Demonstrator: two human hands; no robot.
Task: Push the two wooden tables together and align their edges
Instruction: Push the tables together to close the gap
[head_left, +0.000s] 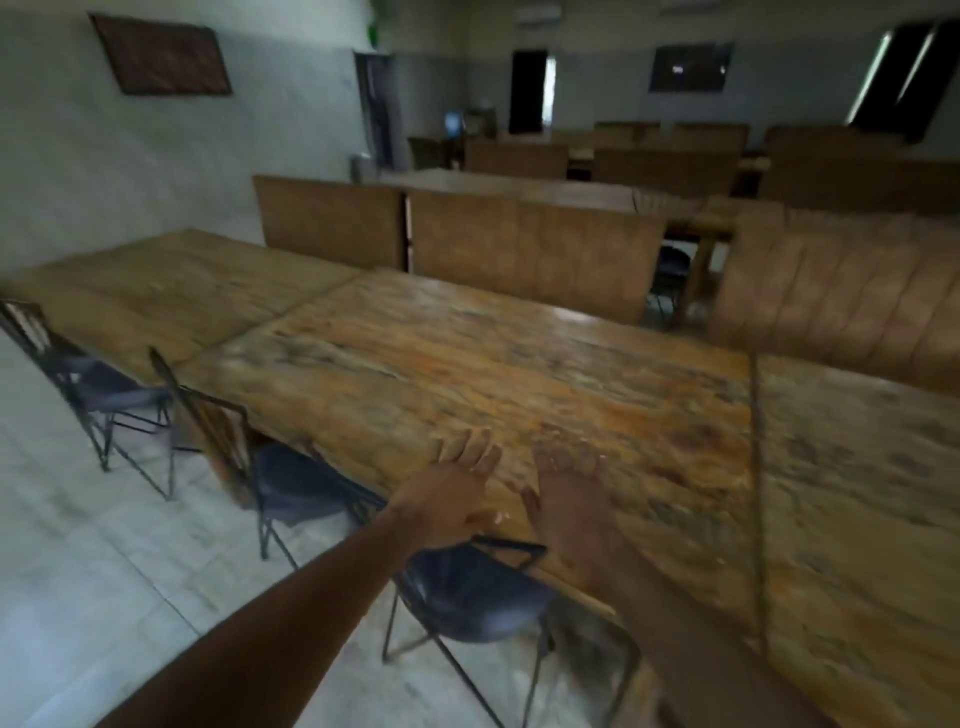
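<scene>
Nearest: both hands flat on the middle table (519, 374), by its near edge. Left hand (457, 488) spread wide, fingers splayed, heel at the rim, gripping nothing. Right hand (571, 493) just beside it, also open and pressed palm-down; blurred, so finger detail hard to tell. Below the hands, a chair (467, 587) tucked under the edge. To the right, a second table (857, 493) with a thin dark seam between the two tops. Farther left, a third table (156, 291), its seam closed. Probably heavy, stiff and worn smooth: palms likely to slide, so better hooked over the rim or set against the end. Seam well right of both hands.
</scene>
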